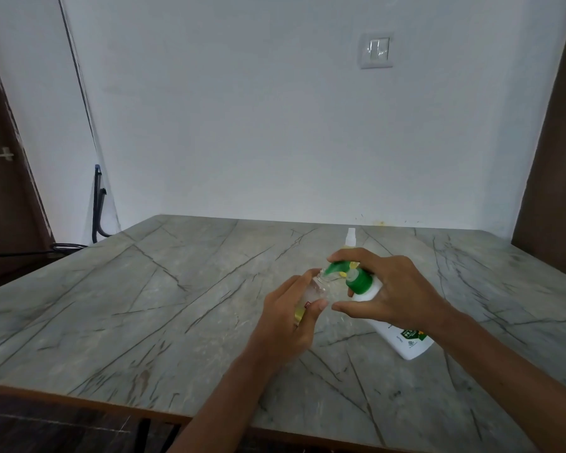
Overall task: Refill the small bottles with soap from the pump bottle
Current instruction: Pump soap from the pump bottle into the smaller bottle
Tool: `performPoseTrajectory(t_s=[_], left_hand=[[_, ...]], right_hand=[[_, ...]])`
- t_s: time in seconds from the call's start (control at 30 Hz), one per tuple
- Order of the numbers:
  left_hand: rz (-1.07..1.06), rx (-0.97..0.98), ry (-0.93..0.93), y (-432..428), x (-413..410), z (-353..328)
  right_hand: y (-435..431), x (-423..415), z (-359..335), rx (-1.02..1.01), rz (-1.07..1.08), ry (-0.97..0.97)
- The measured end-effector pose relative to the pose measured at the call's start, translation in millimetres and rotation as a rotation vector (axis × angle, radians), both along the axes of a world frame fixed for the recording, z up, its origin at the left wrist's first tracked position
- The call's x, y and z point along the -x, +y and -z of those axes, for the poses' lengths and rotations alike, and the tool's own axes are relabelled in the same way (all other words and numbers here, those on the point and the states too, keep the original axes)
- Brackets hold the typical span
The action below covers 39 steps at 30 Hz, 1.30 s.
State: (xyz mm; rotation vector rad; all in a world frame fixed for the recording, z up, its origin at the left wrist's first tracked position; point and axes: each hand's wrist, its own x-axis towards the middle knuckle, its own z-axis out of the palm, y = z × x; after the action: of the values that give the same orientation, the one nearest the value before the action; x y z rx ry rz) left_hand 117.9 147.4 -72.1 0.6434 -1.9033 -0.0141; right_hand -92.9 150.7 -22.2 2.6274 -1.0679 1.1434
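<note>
White pump bottle [402, 338] leans on the grey surface [144, 305]. The right hand [396, 289] grips its neck, one finger on the green pump top [335, 269]. Its spout is at the mouth of a small clear bottle [317, 286] with some yellow soap inside, gripped by the left hand [285, 322]. Another small bottle [351, 238] stands behind.

Table [177, 305] — grey veined stone-look, matt; pump bottle [392, 331] — white glossy plastic.

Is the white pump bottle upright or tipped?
Tipped: the pump bottle slants, its green pump leaning left toward the small bottle, with the right hand gripping it.
</note>
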Motion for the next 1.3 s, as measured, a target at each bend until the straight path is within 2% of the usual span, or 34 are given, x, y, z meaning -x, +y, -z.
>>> performPoseTrajectory(t_s=[0.43, 0.7, 0.87, 1.3], left_hand=[[0.010, -0.007, -0.062, 0.8, 0.4, 3.4], [-0.001, -0.011, -0.008, -0.4, -1.5, 1.7], [-0.016, -0.015, -0.002, -0.5, -1.0, 1.4], [0.004, -0.008, -0.046, 2.3, -1.7, 2.1]], right_hand=[[-3.1, 0.4, 1.4, -0.008, -0.072, -0.108], [0.2, -1.0, 1.0, 0.026, 0.036, 0.036], [-0.3, -1.2, 0.4, 0.050, 0.040, 0.057], [-2.0, -1.8, 0.6, -0.006, -0.030, -0.064]])
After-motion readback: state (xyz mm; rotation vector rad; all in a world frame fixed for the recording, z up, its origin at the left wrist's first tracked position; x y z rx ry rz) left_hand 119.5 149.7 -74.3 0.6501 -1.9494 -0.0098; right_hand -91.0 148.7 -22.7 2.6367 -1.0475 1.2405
